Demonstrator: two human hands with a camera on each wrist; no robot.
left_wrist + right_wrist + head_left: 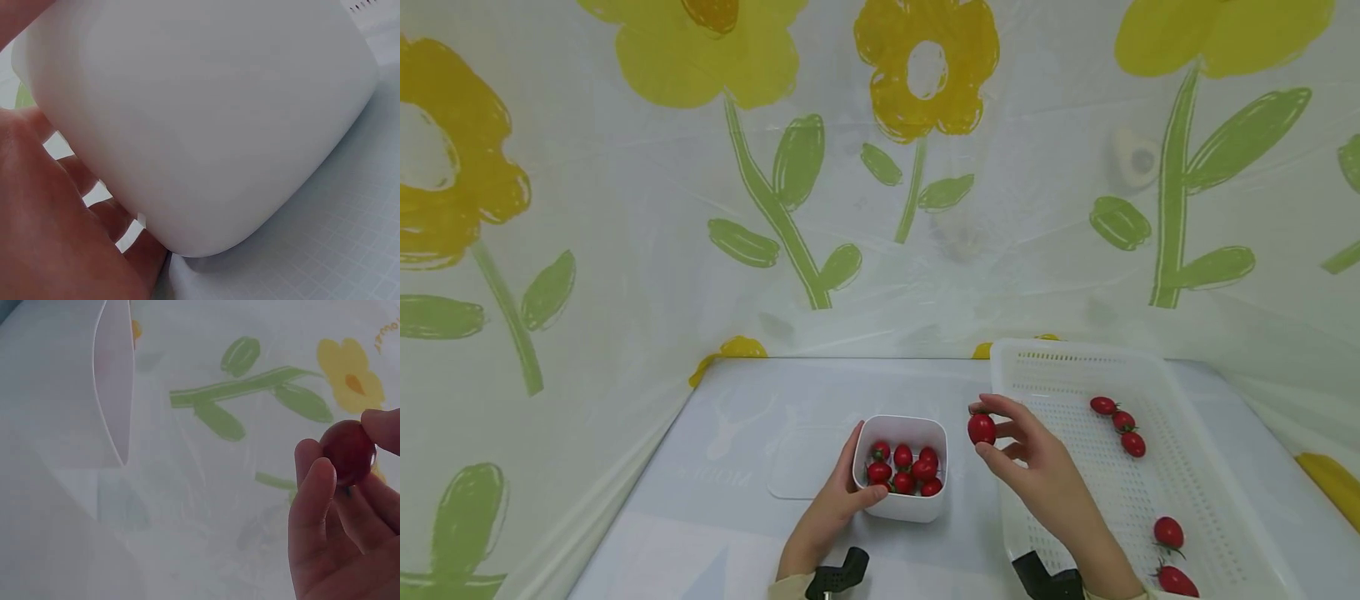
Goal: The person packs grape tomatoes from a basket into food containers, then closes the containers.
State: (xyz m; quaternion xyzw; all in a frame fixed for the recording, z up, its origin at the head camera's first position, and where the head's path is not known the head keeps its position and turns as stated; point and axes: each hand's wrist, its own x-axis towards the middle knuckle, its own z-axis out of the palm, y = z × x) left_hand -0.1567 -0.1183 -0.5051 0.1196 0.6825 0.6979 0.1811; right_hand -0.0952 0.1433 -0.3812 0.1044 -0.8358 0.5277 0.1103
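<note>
A small white square tub [901,508] holds several red cherry tomatoes [903,455]. My left hand [832,508] grips the tub at its left side, thumb over the near rim and fingers along the wall; in the left wrist view the tub's smooth wall [206,125] fills most of the picture. To the right of the tub, my right hand [1037,467] pinches one cherry tomato [981,428] between thumb and fingers, held in the air between tub and basket. That same tomato [349,453] shows at the fingertips in the right wrist view.
On the right lies a white perforated basket [1075,367] with several cherry tomatoes, three in a row [1123,421] and others nearer the front [1168,532]. A pale flat rectangle [797,467], perhaps a lid, lies left of the tub. Behind the table hangs a flowered curtain [925,292].
</note>
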